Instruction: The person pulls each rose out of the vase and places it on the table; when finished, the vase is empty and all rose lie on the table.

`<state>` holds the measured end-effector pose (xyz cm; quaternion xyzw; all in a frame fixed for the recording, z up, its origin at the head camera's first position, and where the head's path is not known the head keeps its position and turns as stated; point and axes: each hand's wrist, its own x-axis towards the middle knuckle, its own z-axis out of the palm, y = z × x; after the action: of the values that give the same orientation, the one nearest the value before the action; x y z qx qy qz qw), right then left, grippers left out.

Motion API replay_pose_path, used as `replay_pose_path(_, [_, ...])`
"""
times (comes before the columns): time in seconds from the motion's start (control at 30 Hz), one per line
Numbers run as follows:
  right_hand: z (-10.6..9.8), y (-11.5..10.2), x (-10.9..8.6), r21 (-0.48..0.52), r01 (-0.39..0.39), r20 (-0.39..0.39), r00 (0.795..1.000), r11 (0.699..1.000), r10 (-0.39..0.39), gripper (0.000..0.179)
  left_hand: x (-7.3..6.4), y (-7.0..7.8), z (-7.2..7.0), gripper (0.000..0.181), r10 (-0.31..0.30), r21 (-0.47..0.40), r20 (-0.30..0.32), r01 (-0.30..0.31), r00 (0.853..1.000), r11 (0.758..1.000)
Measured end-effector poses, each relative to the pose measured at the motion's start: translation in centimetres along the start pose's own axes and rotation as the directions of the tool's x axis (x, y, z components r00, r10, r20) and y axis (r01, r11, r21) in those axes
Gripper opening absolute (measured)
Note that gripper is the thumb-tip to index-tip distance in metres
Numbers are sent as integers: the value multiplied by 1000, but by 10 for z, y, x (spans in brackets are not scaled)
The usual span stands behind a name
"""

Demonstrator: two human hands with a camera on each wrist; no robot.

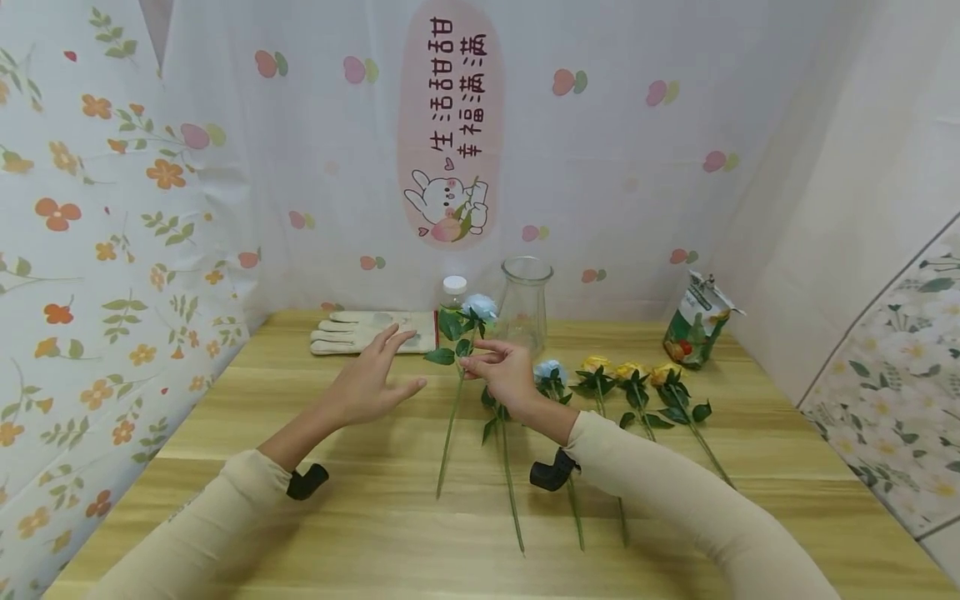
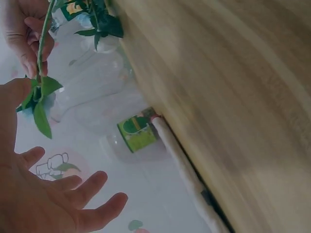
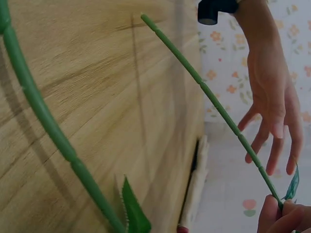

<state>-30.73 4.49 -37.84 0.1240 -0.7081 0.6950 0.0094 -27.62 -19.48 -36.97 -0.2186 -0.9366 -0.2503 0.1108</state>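
My right hand [image 1: 513, 379] pinches the green stem of a light blue artificial rose [image 1: 480, 307] just below its leaves. The rose stands nearly upright, and its long stem slants down toward me. My left hand [image 1: 373, 385] is just left of the rose with fingers spread, holding nothing; in the left wrist view the rose's leaves [image 2: 43, 111] overlap its thumb. Under my right hand lies another stem [image 1: 512, 483], its bloom hidden. Beside that, a second blue rose [image 1: 551, 372] lies on the wooden table [image 1: 360, 533].
Several yellow roses [image 1: 630, 369] lie to the right, stems toward me. Behind the held rose stand a clear glass vase [image 1: 525, 312] and a white-lidded jar [image 1: 454, 285]. White work gloves [image 1: 352, 333] lie at the back left. A green printed pouch [image 1: 697, 325] stands at the back right.
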Motion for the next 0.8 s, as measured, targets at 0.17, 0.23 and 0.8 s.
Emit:
replay_pose_path(0.17, [5, 16, 6, -27, -66, 18, 998, 997, 66, 41, -1, -5, 3, 80, -2, 26, 32, 1, 999, 1000])
replay_pose_path(0.23, [7, 20, 5, -29, -85, 30, 996, 996, 86, 40, -2, -7, 4, 80, 1, 33, 31, -3, 1000, 999])
replay_pose_path(0.8, [11, 41, 0, -192, -221, 116, 962, 956, 246, 40, 0, 0, 16, 84, -17, -43, 67, 20, 998, 999])
